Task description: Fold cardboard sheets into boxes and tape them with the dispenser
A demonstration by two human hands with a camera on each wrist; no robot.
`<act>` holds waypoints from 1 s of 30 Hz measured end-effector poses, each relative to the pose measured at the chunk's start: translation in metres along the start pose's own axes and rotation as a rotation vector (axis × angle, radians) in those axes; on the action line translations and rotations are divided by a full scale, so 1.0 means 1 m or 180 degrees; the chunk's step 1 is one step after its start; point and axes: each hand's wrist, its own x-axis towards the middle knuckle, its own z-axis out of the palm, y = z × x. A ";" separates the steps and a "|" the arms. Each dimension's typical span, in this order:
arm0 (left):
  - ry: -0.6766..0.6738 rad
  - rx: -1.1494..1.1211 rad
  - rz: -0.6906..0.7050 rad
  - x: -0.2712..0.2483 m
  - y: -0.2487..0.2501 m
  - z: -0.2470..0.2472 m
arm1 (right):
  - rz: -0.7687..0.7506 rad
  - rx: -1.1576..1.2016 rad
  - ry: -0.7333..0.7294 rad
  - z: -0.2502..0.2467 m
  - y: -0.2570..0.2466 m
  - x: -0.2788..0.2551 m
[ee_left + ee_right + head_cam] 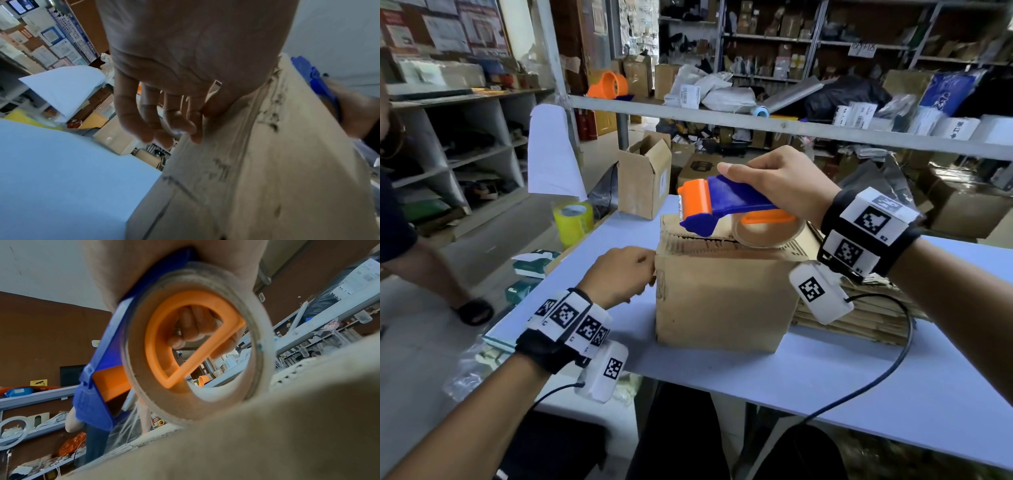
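A yellow tape roll (573,222) stands beyond the left hand (619,274), near the table (893,394) edge. That hand's loosely curled fingers (180,123) rest against the cardboard box (722,301), gripping nothing. An open carton (643,181) stands behind. The right hand (777,181) grasps the tape dispenser (726,202) over the box top; flat cardboard sheets (866,315) are stacked beneath its wrist.

A brown cardboard box (719,294) sits closed mid-bench; the blue-and-orange tape dispenser (726,205), tilted, rests on its top; flat cardboard sheets (859,308) lie stacked just beside.
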 end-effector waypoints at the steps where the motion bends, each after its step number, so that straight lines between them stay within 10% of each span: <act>1: -0.0056 0.0084 -0.0034 -0.001 -0.003 0.002 | -0.0005 -0.0012 -0.0003 0.000 0.000 0.000; 6: 0.0856 -0.0905 0.0089 0.013 -0.009 -0.004 | -0.0002 -0.0092 0.0022 0.001 0.000 0.000; 10: 0.0406 -0.1894 -0.0128 0.027 0.025 0.001 | 0.0041 -0.0180 -0.0009 -0.001 -0.002 0.001; 30: 0.0255 -0.1353 0.0089 0.036 0.033 0.000 | -0.0104 -0.1319 -0.0174 -0.058 0.011 0.010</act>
